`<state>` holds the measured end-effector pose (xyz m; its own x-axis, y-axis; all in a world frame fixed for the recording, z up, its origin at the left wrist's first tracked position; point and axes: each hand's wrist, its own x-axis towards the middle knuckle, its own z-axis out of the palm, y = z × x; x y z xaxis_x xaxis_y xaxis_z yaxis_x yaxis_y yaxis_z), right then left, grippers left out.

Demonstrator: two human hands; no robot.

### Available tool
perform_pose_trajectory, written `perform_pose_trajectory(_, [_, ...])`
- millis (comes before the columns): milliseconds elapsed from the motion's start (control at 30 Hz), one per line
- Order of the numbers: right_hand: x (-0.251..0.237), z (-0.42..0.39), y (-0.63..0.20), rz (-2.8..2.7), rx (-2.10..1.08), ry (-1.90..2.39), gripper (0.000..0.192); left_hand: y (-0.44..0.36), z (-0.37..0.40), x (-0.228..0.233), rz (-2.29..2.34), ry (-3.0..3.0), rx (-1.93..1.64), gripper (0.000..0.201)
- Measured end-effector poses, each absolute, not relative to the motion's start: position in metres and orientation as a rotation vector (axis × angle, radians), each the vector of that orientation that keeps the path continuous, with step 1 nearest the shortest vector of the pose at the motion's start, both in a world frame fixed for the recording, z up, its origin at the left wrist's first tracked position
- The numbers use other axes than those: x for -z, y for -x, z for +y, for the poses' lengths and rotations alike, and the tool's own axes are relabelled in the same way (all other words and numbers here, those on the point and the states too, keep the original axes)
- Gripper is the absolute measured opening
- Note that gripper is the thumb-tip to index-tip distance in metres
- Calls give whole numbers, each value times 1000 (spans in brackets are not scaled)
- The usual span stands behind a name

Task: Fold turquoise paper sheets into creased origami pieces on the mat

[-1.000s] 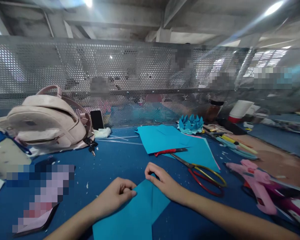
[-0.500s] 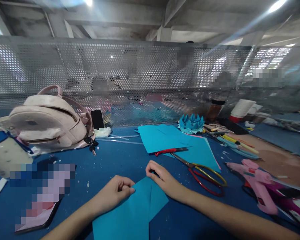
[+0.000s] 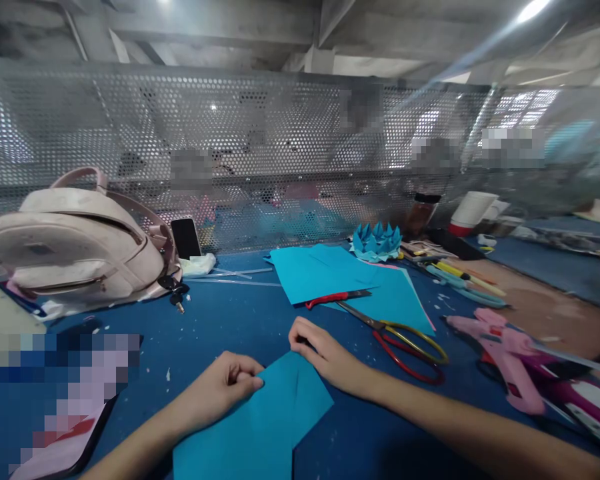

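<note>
A folded sheet of teal paper (image 3: 260,427) lies on the blue table (image 3: 230,320) right in front of me. My left hand (image 3: 225,387) pinches its left edge between thumb and fingers. My right hand (image 3: 325,357) presses down on the paper's far tip with curled fingers. Both forearms reach in from the bottom of the view.
Beyond my hands lie loose teal sheets (image 3: 330,277), a red-handled knife (image 3: 335,298) and scissors (image 3: 405,337). A teal paper flower (image 3: 377,241) sits by the perforated metal screen (image 3: 260,147). A pink bag (image 3: 75,243) and phone (image 3: 186,238) are left; a pink glue gun (image 3: 500,347) is right.
The view has shifted slightly to the right and down. My hands have stayed on the folded paper, with only small finger movement along its edges.
</note>
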<state>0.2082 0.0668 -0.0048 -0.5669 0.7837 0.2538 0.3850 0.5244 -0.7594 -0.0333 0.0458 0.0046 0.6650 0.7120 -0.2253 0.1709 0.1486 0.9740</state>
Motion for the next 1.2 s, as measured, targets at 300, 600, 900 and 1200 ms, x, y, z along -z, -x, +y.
perform_pose_trajectory(300, [2,67,-208,-2173,-872,954,19,37,47,-3,787,-1406,-450,43])
perform_pose_trajectory(600, [3,71,-211,-2186,-872,947,22,47,51,0,777,-1341,-401,39])
perform_pose_trajectory(900, [5,79,-214,-2100,-1016,938,25,51,56,4,768,-1319,-431,40])
perform_pose_trajectory(1200, [1,79,-214,-1912,-1269,985,34,43,49,-4,823,-1351,-476,44])
